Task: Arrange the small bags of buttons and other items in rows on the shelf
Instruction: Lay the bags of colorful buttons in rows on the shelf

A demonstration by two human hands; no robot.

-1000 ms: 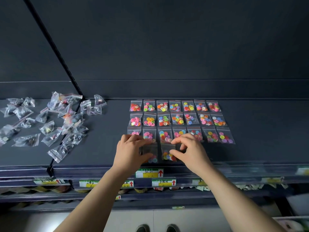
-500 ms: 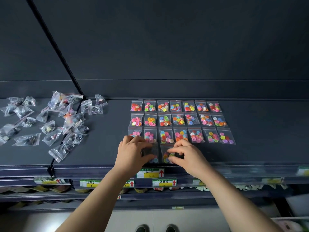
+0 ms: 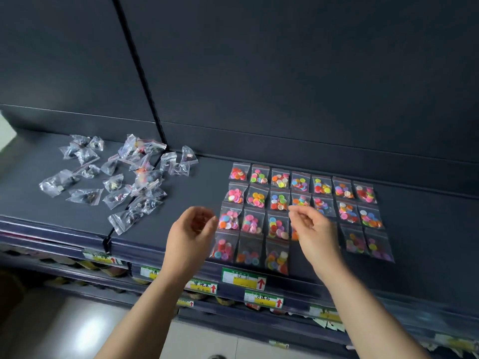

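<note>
Small clear bags of coloured buttons (image 3: 300, 203) lie flat in neat rows on the dark shelf (image 3: 197, 198). The front row holds bags such as one with red buttons (image 3: 225, 246) and one with yellow and orange buttons (image 3: 277, 257). My left hand (image 3: 190, 235) hovers just left of the rows, fingers loosely curled, holding nothing. My right hand (image 3: 315, 230) hovers over the middle of the rows, fingers relaxed and empty, hiding some bags beneath it. A loose heap of unsorted clear bags (image 3: 124, 177) lies to the left.
A black divider line (image 3: 145, 81) runs down the back wall to the shelf edge by the heap. Price labels with red arrows (image 3: 243, 278) hang on the shelf's front rail. Lower shelves (image 3: 103, 270) show below, and bare shelf surface lies right of the rows.
Both hands have lifted off the front-row bags they were pressing and now hover empty. The view has swung left and tilted.
</note>
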